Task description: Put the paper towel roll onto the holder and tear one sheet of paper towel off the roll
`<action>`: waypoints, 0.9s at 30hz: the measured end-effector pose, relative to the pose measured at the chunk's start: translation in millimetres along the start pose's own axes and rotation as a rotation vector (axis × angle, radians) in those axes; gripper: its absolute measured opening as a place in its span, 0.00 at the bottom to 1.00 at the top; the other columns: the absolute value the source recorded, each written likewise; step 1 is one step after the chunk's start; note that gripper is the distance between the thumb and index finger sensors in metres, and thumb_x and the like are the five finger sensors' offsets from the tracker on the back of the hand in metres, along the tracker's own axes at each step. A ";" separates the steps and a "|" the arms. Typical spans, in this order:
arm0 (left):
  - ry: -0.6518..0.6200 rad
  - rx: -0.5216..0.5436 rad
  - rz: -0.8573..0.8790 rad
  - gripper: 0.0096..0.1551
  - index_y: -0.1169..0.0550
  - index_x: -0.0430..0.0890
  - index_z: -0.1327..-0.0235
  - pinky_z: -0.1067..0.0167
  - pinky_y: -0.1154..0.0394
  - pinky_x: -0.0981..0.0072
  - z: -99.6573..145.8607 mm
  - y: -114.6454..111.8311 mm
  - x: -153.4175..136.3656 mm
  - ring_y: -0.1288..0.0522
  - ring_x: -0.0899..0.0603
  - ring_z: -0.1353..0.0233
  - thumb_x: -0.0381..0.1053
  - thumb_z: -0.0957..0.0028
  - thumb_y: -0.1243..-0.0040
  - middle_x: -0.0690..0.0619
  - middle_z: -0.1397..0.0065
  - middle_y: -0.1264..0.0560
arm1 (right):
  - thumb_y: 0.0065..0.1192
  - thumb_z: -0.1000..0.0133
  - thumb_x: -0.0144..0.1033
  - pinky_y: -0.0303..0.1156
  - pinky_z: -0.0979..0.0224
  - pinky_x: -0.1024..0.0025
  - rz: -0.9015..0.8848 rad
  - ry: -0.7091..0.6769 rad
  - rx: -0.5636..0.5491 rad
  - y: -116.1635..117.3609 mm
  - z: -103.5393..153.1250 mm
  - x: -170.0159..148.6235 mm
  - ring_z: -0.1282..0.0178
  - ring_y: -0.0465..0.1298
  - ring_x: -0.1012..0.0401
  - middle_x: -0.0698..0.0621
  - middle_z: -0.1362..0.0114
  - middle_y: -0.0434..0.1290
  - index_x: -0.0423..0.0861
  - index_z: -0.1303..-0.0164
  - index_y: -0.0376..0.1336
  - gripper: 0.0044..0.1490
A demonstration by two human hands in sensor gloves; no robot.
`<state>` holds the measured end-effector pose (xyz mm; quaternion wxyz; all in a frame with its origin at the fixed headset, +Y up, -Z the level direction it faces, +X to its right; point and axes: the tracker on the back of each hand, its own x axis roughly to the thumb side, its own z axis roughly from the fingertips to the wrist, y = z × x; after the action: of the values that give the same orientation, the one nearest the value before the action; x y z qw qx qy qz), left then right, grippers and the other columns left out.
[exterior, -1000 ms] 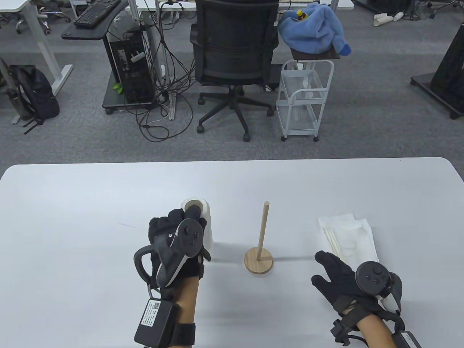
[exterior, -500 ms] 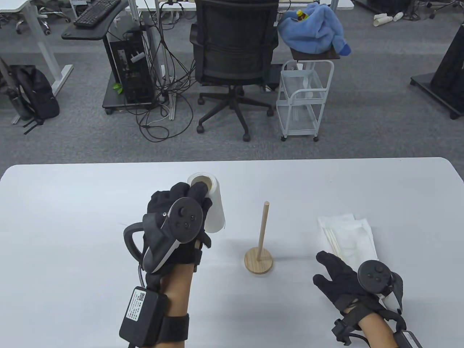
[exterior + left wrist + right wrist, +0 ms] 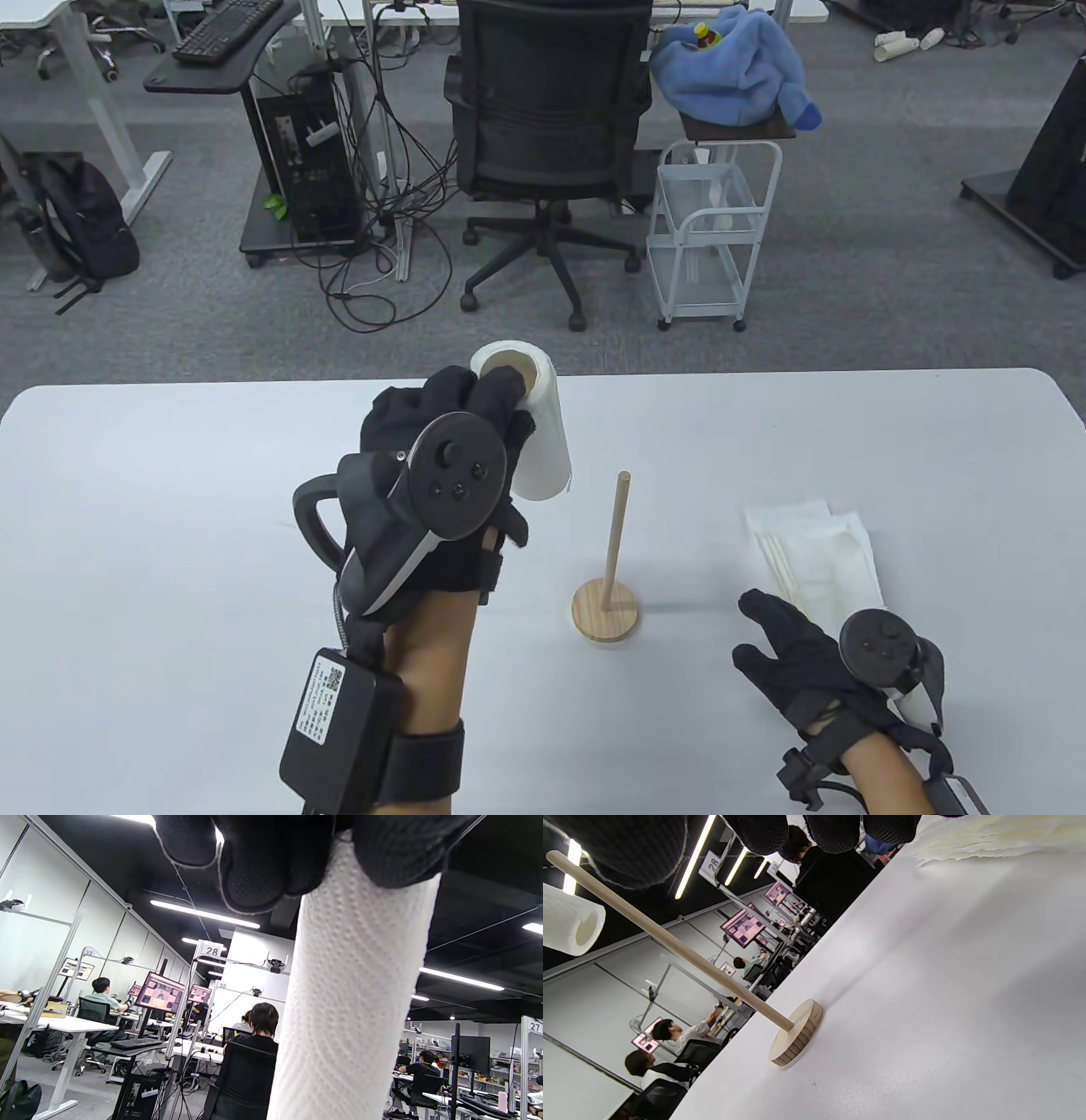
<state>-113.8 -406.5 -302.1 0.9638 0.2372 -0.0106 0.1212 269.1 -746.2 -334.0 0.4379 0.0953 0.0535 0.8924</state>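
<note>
My left hand (image 3: 462,416) grips the white paper towel roll (image 3: 534,424) near its top end and holds it up in the air, left of the holder. In the left wrist view the roll (image 3: 356,1005) hangs from my gloved fingers (image 3: 263,866). The wooden holder (image 3: 607,594), a round base with an upright dowel, stands on the white table (image 3: 170,475) mid-right; it also shows in the right wrist view (image 3: 793,1031), with the roll (image 3: 568,925) floating beyond the dowel tip. My right hand (image 3: 776,632) rests open on the table, right of the holder.
A stack of torn paper towel sheets (image 3: 814,556) lies on the table just beyond my right hand. Behind the table's far edge stand a black office chair (image 3: 543,127) and a white wire cart (image 3: 713,229).
My left hand has lifted the roll off the table and carried it up and slightly right, toward the holder. The right hand has stayed where it was.
</note>
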 end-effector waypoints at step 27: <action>-0.111 -0.016 0.037 0.22 0.27 0.70 0.40 0.24 0.33 0.48 -2.7 -0.3 40.9 0.23 0.45 0.34 0.61 0.50 0.43 0.61 0.31 0.29 | 0.59 0.47 0.61 0.49 0.22 0.38 -0.052 -0.008 0.024 -1.5 2.2 2.3 0.18 0.51 0.36 0.38 0.17 0.48 0.56 0.21 0.48 0.47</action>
<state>-74.2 -396.2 -301.4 0.9612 0.2357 -0.0692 0.1255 269.3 -743.5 -331.9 0.4601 0.1026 0.0647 0.8795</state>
